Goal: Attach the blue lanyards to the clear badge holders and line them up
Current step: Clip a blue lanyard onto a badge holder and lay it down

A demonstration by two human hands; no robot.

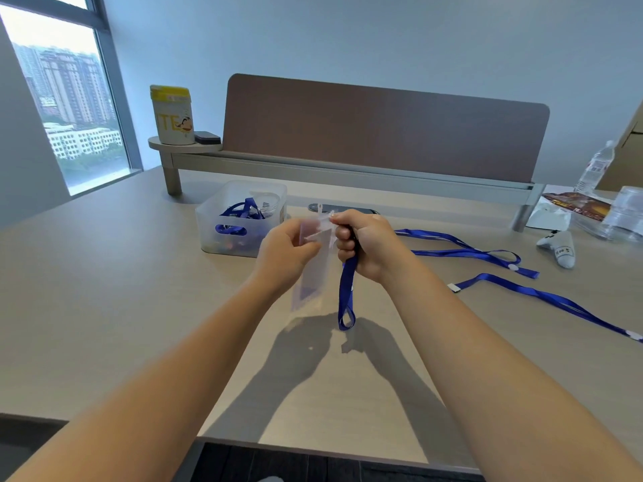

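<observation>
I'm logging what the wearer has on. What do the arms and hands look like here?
Both forearms are bare: no sleeves reach into view. The left hand and right hand wear no gloves, and no watch, bracelet or ring shows on the sides facing the camera.

A pale wooden table (104, 273) carries a translucent bin (240, 217) near its middle, two loose blue lanyards (487, 253) lying to the right, a plastic water bottle (595, 168) and a raised shelf (348, 165) at the back
</observation>
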